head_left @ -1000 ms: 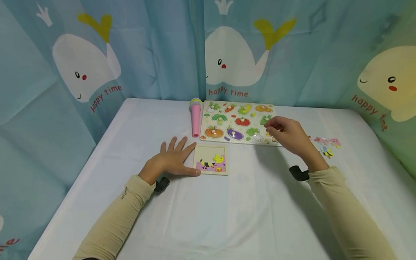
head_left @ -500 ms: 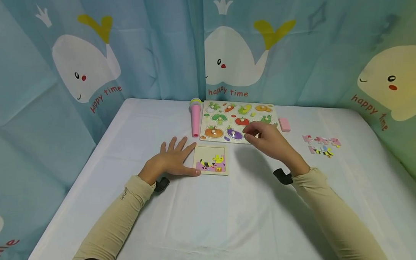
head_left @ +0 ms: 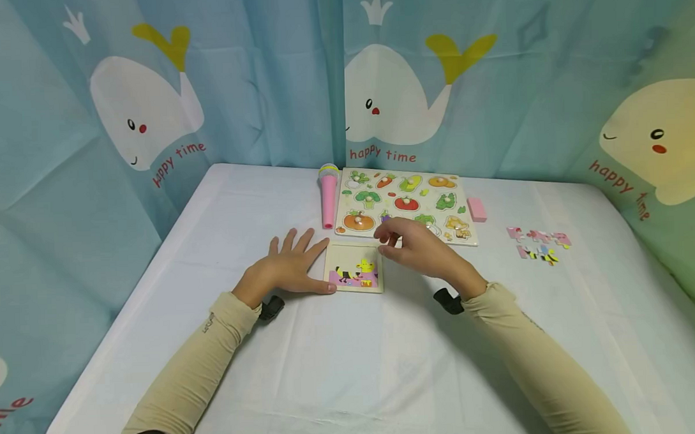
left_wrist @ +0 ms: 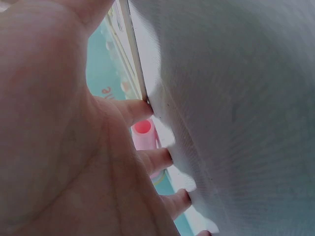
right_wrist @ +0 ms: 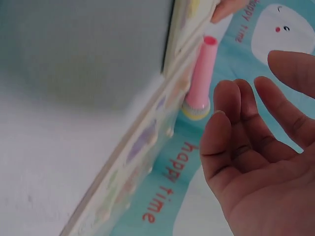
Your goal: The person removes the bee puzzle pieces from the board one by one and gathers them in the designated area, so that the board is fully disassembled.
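Observation:
A small square puzzle tray lies on the white table, with yellow and pink jigsaw pieces filling its lower part. My left hand is spread flat at its left side, thumb on the lower left corner and index fingertip by the upper left corner. Over the tray's upper right corner hovers my right hand, its fingers loosely bent. The right wrist view shows the right fingers apart from the thumb, and I see nothing between them. More jigsaw pieces lie loose in two rows at the right.
Behind the tray lies a vegetable peg board, partly covered by the right hand. A pink toy microphone stretches along its left edge, and a pink block sits at its right. A whale-print curtain hangs behind the table.
My right hand has moved left and nearer, from above the peg board's right end to the puzzle tray's upper right corner, uncovering the pink block. The left hand has stayed put.

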A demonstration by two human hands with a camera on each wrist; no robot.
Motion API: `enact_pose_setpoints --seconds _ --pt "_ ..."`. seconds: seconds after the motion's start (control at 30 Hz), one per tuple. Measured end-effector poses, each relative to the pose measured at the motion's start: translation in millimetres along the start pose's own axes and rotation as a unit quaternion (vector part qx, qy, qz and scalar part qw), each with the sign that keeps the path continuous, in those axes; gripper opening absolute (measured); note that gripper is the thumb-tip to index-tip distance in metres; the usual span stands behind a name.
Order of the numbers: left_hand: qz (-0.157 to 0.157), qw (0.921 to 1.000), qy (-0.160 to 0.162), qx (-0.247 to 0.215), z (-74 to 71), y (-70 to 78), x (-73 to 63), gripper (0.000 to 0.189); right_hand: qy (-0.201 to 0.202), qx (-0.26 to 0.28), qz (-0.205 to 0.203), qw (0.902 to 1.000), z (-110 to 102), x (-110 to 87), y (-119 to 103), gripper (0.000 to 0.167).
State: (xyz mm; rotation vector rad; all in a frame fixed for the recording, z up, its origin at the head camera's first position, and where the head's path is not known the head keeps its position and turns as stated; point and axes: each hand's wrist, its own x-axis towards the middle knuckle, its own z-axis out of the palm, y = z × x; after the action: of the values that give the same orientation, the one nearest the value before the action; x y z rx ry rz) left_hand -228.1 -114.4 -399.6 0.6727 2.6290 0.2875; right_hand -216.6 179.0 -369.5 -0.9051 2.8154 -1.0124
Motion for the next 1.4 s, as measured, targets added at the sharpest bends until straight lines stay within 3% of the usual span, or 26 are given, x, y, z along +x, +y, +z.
enact_pose_setpoints --seconds 0.2,0.33,0.5,0.83,1.4 --pt "-0.001 1.0000 -0.003 0.001 0.1 0.3 0.0 0.110 -0.072 -0.011 0.020 0.9972 12.7 5.5 -3.2 0.028" --pt "0.000 1.0000 -0.005 0.004 0.4 -0.2 0.5 0.110 -0.094 -0.022 0.036 0.9947 18.4 7.1 -3.0 0.031" --pt "-0.001 1.0000 -0.004 0.008 1.5 -1.8 1.7 0.110 -0.101 -0.028 0.022 0.9942 22.9 7.8 -2.3 0.036" --pt "-0.003 1.0000 -0.005 0.001 3.5 -4.5 6.0 0.111 -0.125 -0.039 0.034 0.9909 29.0 9.6 -2.3 0.038" --pt "-0.005 0.9999 0.001 0.010 10.6 -12.2 17.2 0.114 -0.102 -0.011 0.017 0.9946 31.1 9.1 -0.5 0.032"
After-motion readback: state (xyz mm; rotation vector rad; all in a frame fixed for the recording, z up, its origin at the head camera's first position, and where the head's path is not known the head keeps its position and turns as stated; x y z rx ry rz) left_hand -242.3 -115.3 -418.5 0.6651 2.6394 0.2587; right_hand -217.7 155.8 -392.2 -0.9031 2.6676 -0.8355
